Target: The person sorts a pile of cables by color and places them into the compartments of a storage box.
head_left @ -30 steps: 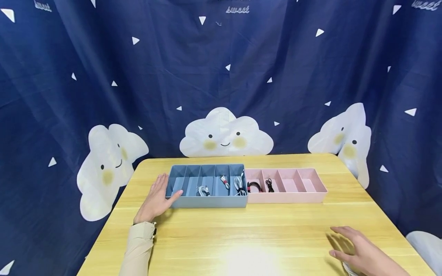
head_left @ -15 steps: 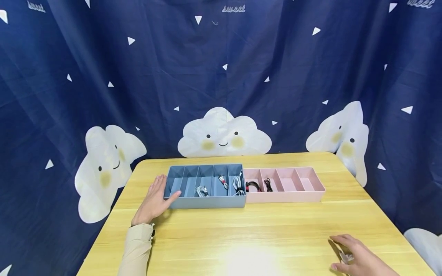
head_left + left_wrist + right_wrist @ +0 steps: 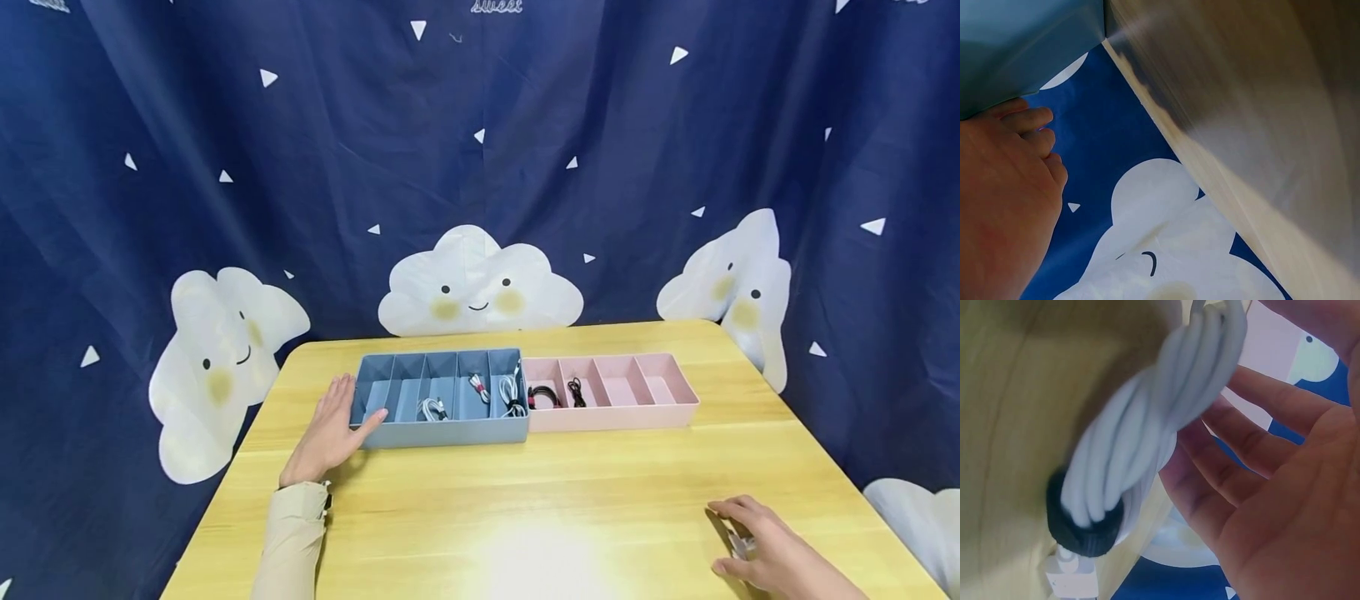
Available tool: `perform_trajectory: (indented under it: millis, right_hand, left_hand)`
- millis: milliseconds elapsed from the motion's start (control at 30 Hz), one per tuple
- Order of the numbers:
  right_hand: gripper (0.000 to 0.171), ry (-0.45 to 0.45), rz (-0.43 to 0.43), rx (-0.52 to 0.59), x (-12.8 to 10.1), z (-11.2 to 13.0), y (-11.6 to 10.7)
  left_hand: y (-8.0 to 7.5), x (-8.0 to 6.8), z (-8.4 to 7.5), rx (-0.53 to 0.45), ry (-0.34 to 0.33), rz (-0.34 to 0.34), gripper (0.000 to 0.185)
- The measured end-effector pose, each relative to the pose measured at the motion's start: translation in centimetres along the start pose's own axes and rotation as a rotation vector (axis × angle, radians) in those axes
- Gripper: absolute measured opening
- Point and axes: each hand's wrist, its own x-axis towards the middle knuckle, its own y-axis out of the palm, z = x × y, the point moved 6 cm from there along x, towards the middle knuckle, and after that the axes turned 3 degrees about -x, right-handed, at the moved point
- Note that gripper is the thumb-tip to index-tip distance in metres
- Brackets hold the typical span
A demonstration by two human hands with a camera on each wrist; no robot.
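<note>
At the left end of the blue divided box (image 3: 450,432), my left hand (image 3: 322,437) rests with spread fingers along the side and its thumb over the front rim. In the left wrist view the fingertips lie against the blue wall (image 3: 1029,50). My right hand (image 3: 772,546) is low over the table at the right front, thumb and fingers apart around a bundled white cable (image 3: 1141,425). A black strap (image 3: 1082,515) binds that cable, and a white plug (image 3: 1072,575) sticks out at one end. In the right wrist view, some fingertips are hidden behind the coil.
A pink divided box (image 3: 611,419) adjoins the blue one's right end, holding a black cable (image 3: 546,395) and another black cable (image 3: 576,392). White cables (image 3: 433,409) lie in several blue compartments. The wooden table (image 3: 450,517) backs onto a dark blue curtain (image 3: 480,167).
My right hand has come down around the white cable, which now shows between thumb and fingers. The left hand stays on the blue box. The head view has shifted slightly.
</note>
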Motion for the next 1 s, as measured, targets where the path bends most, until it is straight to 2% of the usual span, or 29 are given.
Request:
perform_trajectory:
  millis: [100,200,300,467,667,900,1000]
  right_hand:
    - [0.071,0.044,0.007,-0.017,0.2,-0.1,-0.2]
    - [0.07,0.061,-0.043,-0.049,0.0,-0.1,-0.6]
    - [0.069,0.033,-0.109,-0.077,-0.5,0.0,-0.9]
    - [0.071,0.035,-0.083,-0.067,-1.5,-0.3,-0.9]
    - [0.077,0.089,-0.044,-0.055,-2.5,-1.3,-0.7]
    - [0.072,0.002,-0.116,-0.1,-3.9,-2.5,-0.5]
    - [0.068,0.031,-0.105,-0.113,-4.2,-3.1,-0.3]
  left_hand:
    - [-0.3,0.1,0.0,-0.002,-0.001,-0.008,0.109]
    - [-0.6,0.3,-0.1,0.004,0.001,-0.015,0.108]
    - [-0.7,0.4,-0.1,0.007,0.006,-0.015,0.108]
    - [-0.5,0.3,-0.1,0.014,0.003,-0.009,0.109]
    - [-0.2,0.1,-0.2,0.015,0.001,-0.006,0.108]
    - [-0.2,0.0,-0.3,0.005,-0.005,0.004,0.109]
    - [-0.1,-0.1,-0.2,0.004,-0.005,0.006,0.109]
